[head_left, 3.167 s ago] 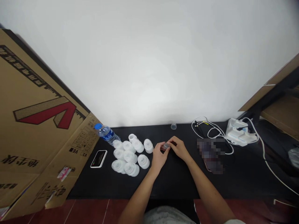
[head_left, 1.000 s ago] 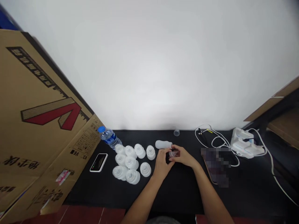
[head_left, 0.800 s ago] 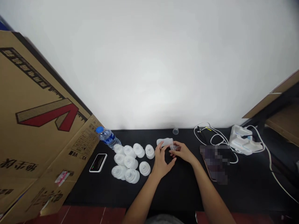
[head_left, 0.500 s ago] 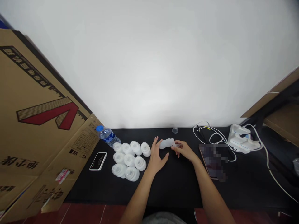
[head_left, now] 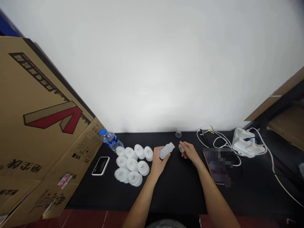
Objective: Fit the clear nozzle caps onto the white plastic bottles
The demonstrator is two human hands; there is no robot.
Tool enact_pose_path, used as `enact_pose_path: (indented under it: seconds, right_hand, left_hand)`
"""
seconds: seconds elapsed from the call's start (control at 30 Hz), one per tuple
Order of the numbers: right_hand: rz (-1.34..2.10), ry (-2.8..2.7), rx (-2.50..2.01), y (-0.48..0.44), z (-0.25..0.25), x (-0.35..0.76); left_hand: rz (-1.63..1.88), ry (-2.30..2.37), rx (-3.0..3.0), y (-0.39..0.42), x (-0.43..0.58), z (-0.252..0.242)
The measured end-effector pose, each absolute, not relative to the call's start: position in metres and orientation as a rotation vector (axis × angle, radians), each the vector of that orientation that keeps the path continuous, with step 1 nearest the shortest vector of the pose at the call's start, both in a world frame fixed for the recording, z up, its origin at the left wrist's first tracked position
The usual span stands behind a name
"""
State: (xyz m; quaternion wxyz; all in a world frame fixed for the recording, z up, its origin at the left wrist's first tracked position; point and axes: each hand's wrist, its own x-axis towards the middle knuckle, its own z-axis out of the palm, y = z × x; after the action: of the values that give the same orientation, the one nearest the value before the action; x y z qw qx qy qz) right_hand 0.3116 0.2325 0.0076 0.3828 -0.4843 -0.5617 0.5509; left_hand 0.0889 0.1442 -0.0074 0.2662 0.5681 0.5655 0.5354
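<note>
My left hand [head_left: 158, 161] is wrapped round a white translucent plastic bottle [head_left: 166, 150], which tilts with its neck up and to the right. A short way to the right, my right hand [head_left: 189, 151] pinches a small whitish bottle top [head_left: 181, 148], apart from the bottle's neck. Fingers partly hide that top. Behind the hands, near the wall, a clear plastic cap [head_left: 178, 134] sits on the black table [head_left: 178, 186]. Left of my left hand, several white bottles with clear caps [head_left: 132, 164] stand grouped together.
A blue-capped water bottle [head_left: 110, 139] stands behind the group. Nearby lies a white-framed device [head_left: 101, 166], beside a large cardboard box [head_left: 47, 133]. On the right are a phone [head_left: 215, 166], white cables [head_left: 219, 139] and a white charging dock [head_left: 248, 144].
My left hand has gone from open to closed round the bottle. My right hand has moved slightly right with the top, which has come away from the bottle's neck.
</note>
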Motion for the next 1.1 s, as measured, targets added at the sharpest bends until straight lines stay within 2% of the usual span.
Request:
enact_pose_path:
  seconds: [0.13,0.57,1.1]
  right_hand:
    - [1.250,-1.429,-1.260,0.236,0.004,0.312]
    - [1.469,-1.591,-0.994,0.229,0.011,0.311]
    - [1.597,-1.489,-0.877,0.224,0.025,0.317]
  left_hand:
    - [1.408,1.491,1.431,0.143,0.091,-0.011]
    - [1.369,1.514,1.335,0.133,0.096,-0.002]
    - [1.455,1.542,1.240,0.137,0.093,-0.003]
